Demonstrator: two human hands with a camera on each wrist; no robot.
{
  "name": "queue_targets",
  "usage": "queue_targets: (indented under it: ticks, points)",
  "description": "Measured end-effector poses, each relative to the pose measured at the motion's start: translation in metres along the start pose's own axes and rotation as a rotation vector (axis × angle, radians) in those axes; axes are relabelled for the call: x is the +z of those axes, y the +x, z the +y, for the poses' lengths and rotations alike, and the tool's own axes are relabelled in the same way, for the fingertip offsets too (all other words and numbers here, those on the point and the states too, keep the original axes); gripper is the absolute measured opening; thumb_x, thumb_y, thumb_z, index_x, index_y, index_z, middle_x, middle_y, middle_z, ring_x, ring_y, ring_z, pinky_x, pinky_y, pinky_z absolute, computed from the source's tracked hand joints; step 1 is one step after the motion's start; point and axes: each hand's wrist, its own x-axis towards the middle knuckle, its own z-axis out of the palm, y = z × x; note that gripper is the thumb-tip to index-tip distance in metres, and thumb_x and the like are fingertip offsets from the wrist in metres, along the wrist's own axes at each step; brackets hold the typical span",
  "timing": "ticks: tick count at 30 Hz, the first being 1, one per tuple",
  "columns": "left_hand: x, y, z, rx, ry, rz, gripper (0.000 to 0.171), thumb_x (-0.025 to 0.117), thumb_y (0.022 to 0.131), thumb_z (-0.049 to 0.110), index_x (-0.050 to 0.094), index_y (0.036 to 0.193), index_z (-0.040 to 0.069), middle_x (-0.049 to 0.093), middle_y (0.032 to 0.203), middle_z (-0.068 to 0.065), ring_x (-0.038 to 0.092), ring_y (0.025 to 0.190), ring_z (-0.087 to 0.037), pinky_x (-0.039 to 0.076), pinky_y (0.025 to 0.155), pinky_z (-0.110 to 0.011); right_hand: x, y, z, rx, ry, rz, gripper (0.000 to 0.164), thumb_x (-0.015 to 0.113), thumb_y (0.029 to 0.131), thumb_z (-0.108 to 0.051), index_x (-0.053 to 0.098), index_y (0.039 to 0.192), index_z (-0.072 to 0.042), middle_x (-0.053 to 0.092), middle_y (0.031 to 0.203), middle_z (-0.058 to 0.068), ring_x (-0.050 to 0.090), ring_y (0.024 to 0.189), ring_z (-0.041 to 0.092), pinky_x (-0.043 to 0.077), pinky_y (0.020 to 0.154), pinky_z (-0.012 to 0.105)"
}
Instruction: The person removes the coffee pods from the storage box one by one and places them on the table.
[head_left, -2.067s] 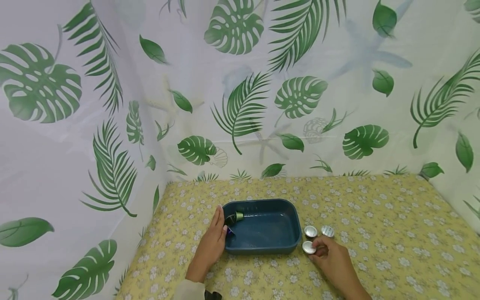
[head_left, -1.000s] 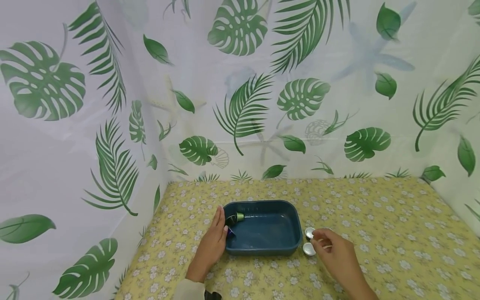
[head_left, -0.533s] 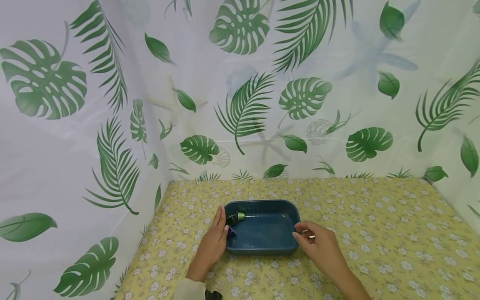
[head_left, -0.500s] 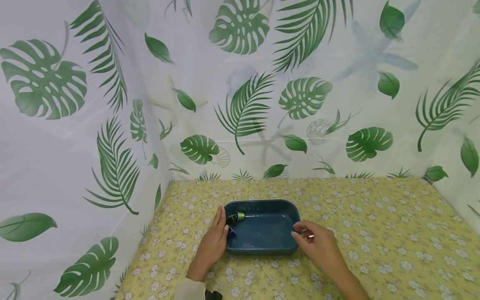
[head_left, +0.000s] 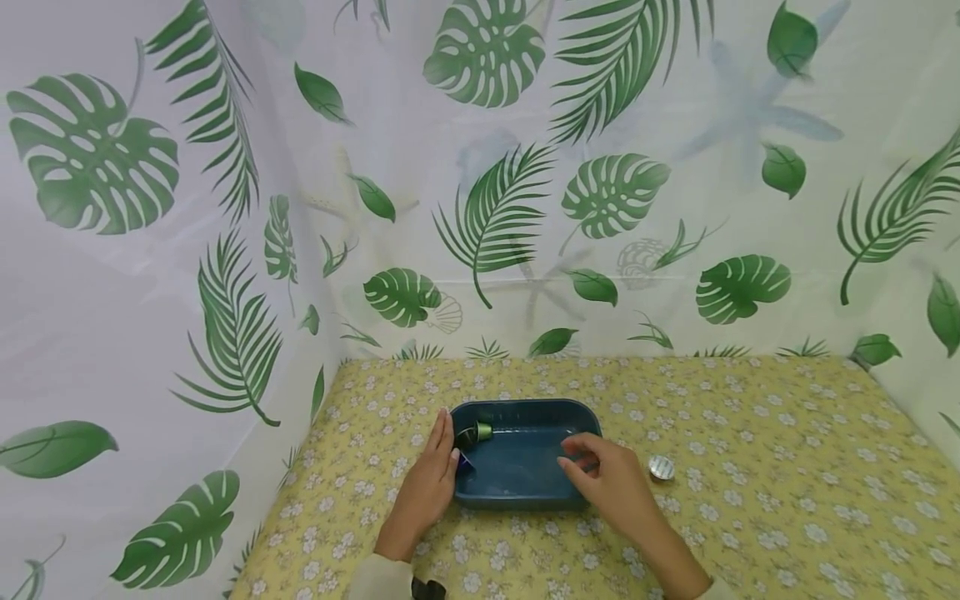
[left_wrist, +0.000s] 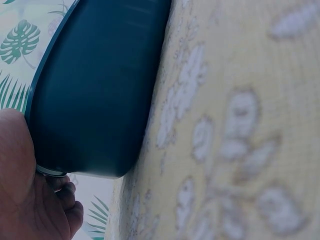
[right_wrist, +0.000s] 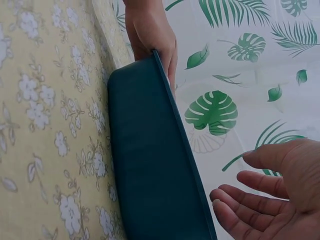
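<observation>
A dark blue rectangular tub [head_left: 525, 503] stands on the table. My left hand [head_left: 423, 492] holds its left end, fingers lying along the outer wall and thumb over the rim. By that end inside lie coffee capsules: a green one [head_left: 484, 431], a dark one [head_left: 467, 438] and a purple one [head_left: 465, 463]. Over the tub's right part hovers my right hand [head_left: 611, 483], its fingers loosely bent and apart; the right wrist view shows nothing between them. A silver-lidded capsule [head_left: 661, 468] sits right of that hand. The tub floor beneath the hand is hidden.
A yellow flowered cloth [head_left: 787, 467] covers the table. White sheeting [head_left: 510, 325] printed with green leaves rises behind and on the left. The table just right of the tub is partly hidden by my right forearm.
My right hand has moved left from the silver-lidded capsules to over the tub, and its fingers have loosened. Two capsules seen earlier beside the tub are out of sight. The left hand stays put.
</observation>
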Motion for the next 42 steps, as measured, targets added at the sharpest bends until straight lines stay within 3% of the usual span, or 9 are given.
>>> queue_targets:
  ticks: [10,17,23,32,42]
  points:
    - [-0.001,-0.001,0.000,0.005,0.002,0.006,0.060,0.034,0.113,0.028,0.007,0.164,0.008,-0.003,0.170,-0.002,0.021,0.153,-0.029,0.032,0.116,-0.052,0.020,0.010,-0.001,0.009,0.010,-0.042,0.021,0.077,0.092,-0.010,0.073,0.113,-0.009,0.073,0.105,0.007,0.066,0.081,0.014,0.054,0.068,0.024]
    - [0.001,-0.001,-0.001,0.008,0.003,0.008,0.060,0.034,0.113,0.027,0.008,0.164,0.007,0.001,0.171,-0.007,0.023,0.152,-0.031,0.034,0.115,-0.053,0.030,0.016,-0.002,0.000,-0.042,-0.046,0.022,0.078,0.092,-0.014,0.073,0.113,-0.013,0.073,0.103,0.004,0.065,0.079,0.010,0.054,0.069,0.027]
    - [0.001,-0.002,-0.001,-0.002,0.007,0.010,0.060,0.034,0.113,0.028,0.009,0.164,0.007,-0.001,0.170,-0.002,0.021,0.153,-0.029,0.032,0.116,-0.052,0.036,0.025,-0.004,-0.014,-0.056,-0.059,0.023,0.078,0.091,-0.013,0.073,0.114,-0.013,0.073,0.100,0.003,0.064,0.077,0.008,0.054,0.068,0.029]
    - [-0.001,-0.002,0.000,0.002,0.009,0.015,0.060,0.034,0.113,0.027,0.007,0.164,0.010,0.002,0.171,-0.007,0.022,0.152,-0.030,0.033,0.116,-0.052,0.044,0.033,-0.008,-0.054,-0.074,-0.059,0.028,0.079,0.090,-0.015,0.072,0.118,-0.011,0.072,0.102,0.004,0.065,0.077,0.010,0.054,0.065,0.029]
    - [0.000,0.001,-0.001,0.009,0.009,0.009,0.059,0.034,0.113,0.026,0.009,0.164,0.007,-0.002,0.170,-0.002,0.025,0.152,-0.030,0.035,0.114,-0.052,0.047,0.044,-0.016,-0.060,-0.127,-0.099,0.023,0.078,0.091,-0.016,0.073,0.114,-0.013,0.073,0.102,0.005,0.061,0.071,0.005,0.051,0.060,0.027]
